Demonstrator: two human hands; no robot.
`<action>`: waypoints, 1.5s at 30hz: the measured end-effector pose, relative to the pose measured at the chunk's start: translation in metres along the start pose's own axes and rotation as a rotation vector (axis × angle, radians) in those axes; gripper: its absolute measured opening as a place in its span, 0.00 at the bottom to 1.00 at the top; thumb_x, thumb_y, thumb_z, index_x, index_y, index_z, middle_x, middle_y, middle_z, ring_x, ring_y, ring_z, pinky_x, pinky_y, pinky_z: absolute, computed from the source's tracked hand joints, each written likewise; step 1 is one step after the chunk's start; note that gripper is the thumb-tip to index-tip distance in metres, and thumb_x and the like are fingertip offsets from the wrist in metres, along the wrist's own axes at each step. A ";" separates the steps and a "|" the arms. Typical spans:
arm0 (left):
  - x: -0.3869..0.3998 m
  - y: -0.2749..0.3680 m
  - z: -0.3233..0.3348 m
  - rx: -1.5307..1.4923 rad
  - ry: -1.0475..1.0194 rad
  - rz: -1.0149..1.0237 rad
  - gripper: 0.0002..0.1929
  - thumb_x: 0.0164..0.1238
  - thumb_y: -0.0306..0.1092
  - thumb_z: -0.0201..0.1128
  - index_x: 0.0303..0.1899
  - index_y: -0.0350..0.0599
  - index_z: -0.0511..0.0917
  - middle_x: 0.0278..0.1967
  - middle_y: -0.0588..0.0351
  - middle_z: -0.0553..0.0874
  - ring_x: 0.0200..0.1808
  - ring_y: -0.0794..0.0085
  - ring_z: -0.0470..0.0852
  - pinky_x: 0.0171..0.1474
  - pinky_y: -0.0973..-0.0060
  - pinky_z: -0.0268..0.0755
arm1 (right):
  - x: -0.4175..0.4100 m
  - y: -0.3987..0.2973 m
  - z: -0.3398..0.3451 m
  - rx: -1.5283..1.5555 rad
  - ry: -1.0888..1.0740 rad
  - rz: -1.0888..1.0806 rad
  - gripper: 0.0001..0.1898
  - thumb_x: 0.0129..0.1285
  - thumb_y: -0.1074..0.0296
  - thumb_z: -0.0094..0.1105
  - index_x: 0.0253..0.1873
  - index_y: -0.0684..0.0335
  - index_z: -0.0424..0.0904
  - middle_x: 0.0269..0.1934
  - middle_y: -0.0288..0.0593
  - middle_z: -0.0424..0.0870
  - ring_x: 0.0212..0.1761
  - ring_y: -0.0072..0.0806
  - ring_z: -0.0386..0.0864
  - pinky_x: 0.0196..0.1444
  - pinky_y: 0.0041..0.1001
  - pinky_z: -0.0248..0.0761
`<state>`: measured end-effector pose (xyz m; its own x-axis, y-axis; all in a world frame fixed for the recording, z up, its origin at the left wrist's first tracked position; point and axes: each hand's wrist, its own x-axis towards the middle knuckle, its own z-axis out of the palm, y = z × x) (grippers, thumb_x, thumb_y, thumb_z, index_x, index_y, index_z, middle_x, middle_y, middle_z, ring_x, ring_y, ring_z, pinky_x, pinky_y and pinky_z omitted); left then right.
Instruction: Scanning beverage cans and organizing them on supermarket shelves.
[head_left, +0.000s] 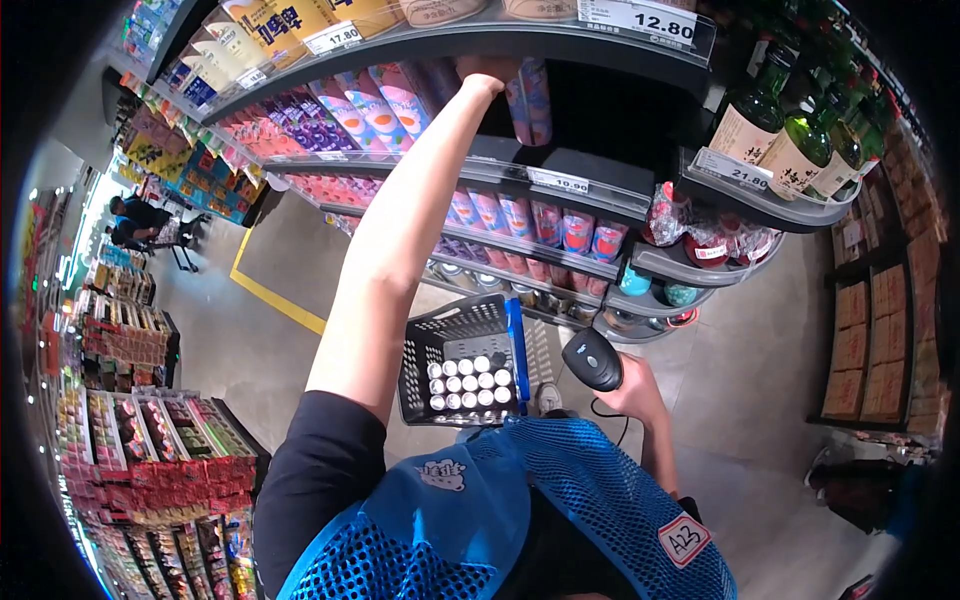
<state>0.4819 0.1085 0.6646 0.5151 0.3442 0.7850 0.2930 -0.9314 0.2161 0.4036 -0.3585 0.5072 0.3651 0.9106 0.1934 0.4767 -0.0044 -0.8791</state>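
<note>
My left arm reaches up into a black shelf of drinks. My left hand (487, 71) is in shadow beneath the upper shelf board, beside a blue and pink drink can (529, 101); whether its fingers hold the can is unclear. To its left stand similar tall cans (401, 97) in a row. Low at my right side, my right hand (637, 386) grips a black handheld barcode scanner (592, 360) with a cable hanging from it. Between my arms, a dark shopping basket (427, 330) with a blue handle (516, 352) holds several white-topped cans (469, 382).
Glass bottles (799, 146) stand on the rounded shelf end at right, above wrapped red items (705, 240). Lower shelves hold more cans (577, 232). Stacked cartons (847, 356) are far right. Snack racks (161, 457) line the left; people with a cart (176, 244) are in the aisle.
</note>
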 end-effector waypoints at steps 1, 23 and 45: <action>-0.002 0.003 -0.004 -0.032 -0.018 0.000 0.29 0.63 0.57 0.57 0.59 0.48 0.74 0.59 0.47 0.77 0.61 0.53 0.74 0.64 0.61 0.64 | -0.001 0.000 0.000 0.001 0.006 0.026 0.17 0.45 0.68 0.71 0.41 0.67 0.80 0.33 0.51 0.84 0.33 0.47 0.82 0.36 0.36 0.75; -0.072 0.024 0.012 -0.083 -0.650 -0.072 0.36 0.62 0.55 0.61 0.64 0.37 0.64 0.55 0.39 0.78 0.53 0.48 0.80 0.55 0.62 0.73 | -0.019 0.019 -0.003 -0.008 -0.053 0.367 0.19 0.40 0.69 0.72 0.41 0.66 0.80 0.34 0.54 0.84 0.36 0.48 0.83 0.40 0.35 0.75; -0.040 -0.066 0.062 -0.165 -0.374 -0.190 0.35 0.56 0.53 0.66 0.62 0.45 0.70 0.59 0.39 0.76 0.64 0.48 0.71 0.66 0.59 0.61 | -0.014 0.031 0.000 0.003 -0.002 0.463 0.20 0.39 0.71 0.69 0.42 0.67 0.79 0.34 0.55 0.83 0.37 0.50 0.82 0.41 0.36 0.74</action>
<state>0.4920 0.1633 0.5832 0.7294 0.5018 0.4649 0.2940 -0.8436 0.4494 0.4132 -0.3718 0.4768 0.5375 0.8138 -0.2209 0.2614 -0.4098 -0.8739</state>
